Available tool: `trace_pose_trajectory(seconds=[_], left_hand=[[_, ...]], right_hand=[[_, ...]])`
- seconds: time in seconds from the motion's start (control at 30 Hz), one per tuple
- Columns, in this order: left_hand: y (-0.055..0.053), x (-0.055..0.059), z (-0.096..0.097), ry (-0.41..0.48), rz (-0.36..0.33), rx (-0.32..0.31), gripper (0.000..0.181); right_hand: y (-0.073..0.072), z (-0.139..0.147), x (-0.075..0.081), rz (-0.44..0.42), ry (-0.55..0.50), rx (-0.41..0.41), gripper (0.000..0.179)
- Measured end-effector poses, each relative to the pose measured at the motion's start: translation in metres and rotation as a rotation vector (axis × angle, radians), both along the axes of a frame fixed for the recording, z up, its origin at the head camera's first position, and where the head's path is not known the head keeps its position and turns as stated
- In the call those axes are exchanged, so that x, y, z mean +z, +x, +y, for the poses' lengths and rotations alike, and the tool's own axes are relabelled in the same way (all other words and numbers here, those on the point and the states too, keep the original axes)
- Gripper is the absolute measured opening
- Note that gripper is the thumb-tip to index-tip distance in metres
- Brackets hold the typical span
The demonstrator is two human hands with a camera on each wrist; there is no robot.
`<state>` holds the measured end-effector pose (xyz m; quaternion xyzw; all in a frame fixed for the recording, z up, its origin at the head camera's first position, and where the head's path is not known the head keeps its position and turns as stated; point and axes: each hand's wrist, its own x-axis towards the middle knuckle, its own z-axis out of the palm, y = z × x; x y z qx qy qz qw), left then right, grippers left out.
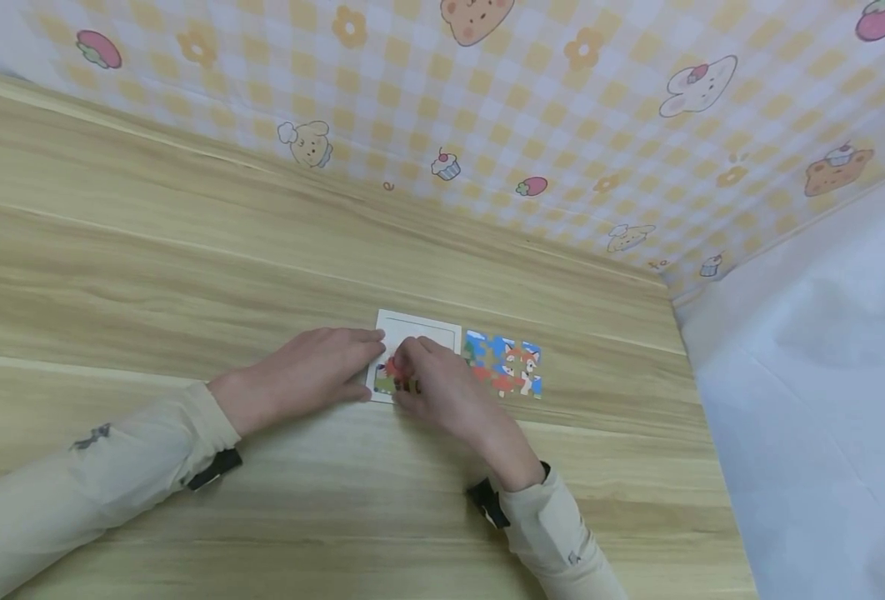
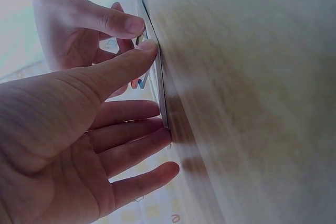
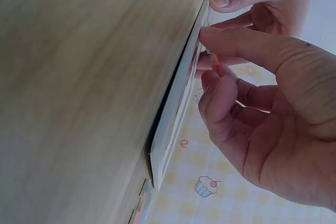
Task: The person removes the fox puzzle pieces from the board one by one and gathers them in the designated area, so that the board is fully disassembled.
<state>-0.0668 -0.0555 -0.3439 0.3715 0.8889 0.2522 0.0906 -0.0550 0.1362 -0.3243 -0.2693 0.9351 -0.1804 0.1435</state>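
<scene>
A small white-bordered puzzle tray (image 1: 420, 318) lies flat on the wooden table, with some picture pieces (image 1: 383, 385) in its lower left part. My left hand (image 1: 300, 373) rests against the tray's left side, its fingers fairly straight, thumb and fingertips touching the edge. Over the tray, my right hand (image 1: 450, 387) pinches a puzzle piece (image 3: 214, 62) with red on it between thumb and curled fingers. That piece is mostly hidden by the fingers. Right of the tray lie several loose puzzle pieces (image 1: 530, 361) showing a fox and blue sky.
The wooden table (image 1: 187, 283) spreads around the tray. A yellow-checked cloth (image 1: 487, 100) with cartoon prints rises behind it. A white surface (image 1: 817, 400) lies beyond the table's right edge.
</scene>
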Motion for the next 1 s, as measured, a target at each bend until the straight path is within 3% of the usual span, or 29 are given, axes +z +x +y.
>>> trace_pose_trajectory(seconds=[0.2,0.43,0.67,1.0], left_hand=[[0.0,0.001,0.002,-0.006,0.008,0.004,0.036],[-0.002,0.002,0.003,-0.017,0.004,0.004,0.019],[-0.002,0.001,0.003,-0.007,0.005,0.004,0.021],[0.0,0.0,0.002,0.015,0.007,0.007,0.019]], right_hand=[[0.002,0.003,0.002,0.037,0.041,0.01,0.027],[0.003,0.02,0.007,0.045,-0.016,-0.034,0.025],[0.0,0.05,0.012,0.098,-0.062,-0.087,0.023],[0.0,0.085,0.016,0.092,-0.097,-0.119,0.021]])
